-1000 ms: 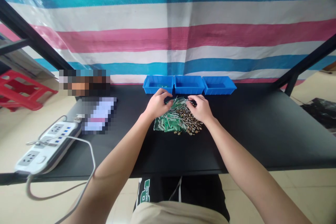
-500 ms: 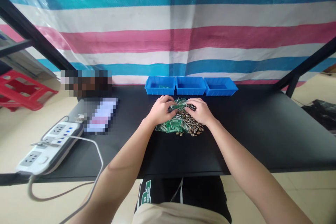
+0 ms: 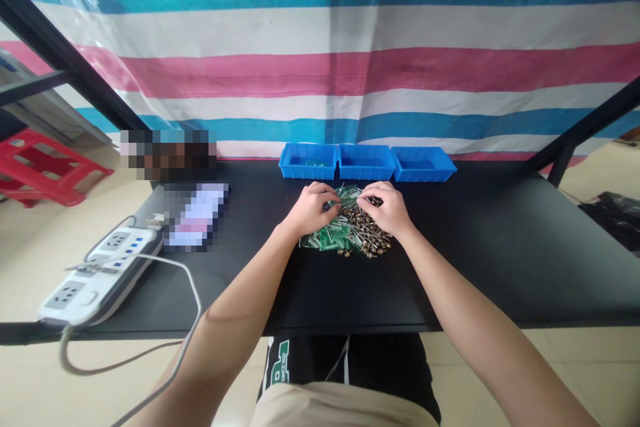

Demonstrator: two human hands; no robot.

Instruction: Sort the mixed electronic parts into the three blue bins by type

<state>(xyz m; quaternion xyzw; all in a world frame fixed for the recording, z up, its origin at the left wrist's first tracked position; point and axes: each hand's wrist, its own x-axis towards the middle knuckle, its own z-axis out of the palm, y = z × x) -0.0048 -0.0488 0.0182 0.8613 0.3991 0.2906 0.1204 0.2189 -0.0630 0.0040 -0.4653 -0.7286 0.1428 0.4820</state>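
On the black table lies a mixed pile of small green plastic pieces and screws with brownish heads. My left hand rests at the pile's upper left, fingers curled, with a gap between thumb and forefinger and nothing visible held. At the upper right, my right hand has thumb and forefinger pinched together over the pile. Whatever sits between those fingertips is too small to make out. Behind the pile stand three blue bins: the left bin with a few green pieces inside, the middle bin and the right bin.
A white power strip with a looping cable lies at the table's left edge. Near it are a blurred phone-like object and a blurred dark item. Striped sheeting hangs behind; a red stool stands left.
My right thumb and forefinger have come closer together over the pile. My left hand stays nearly in place. The whole view has shifted slightly.
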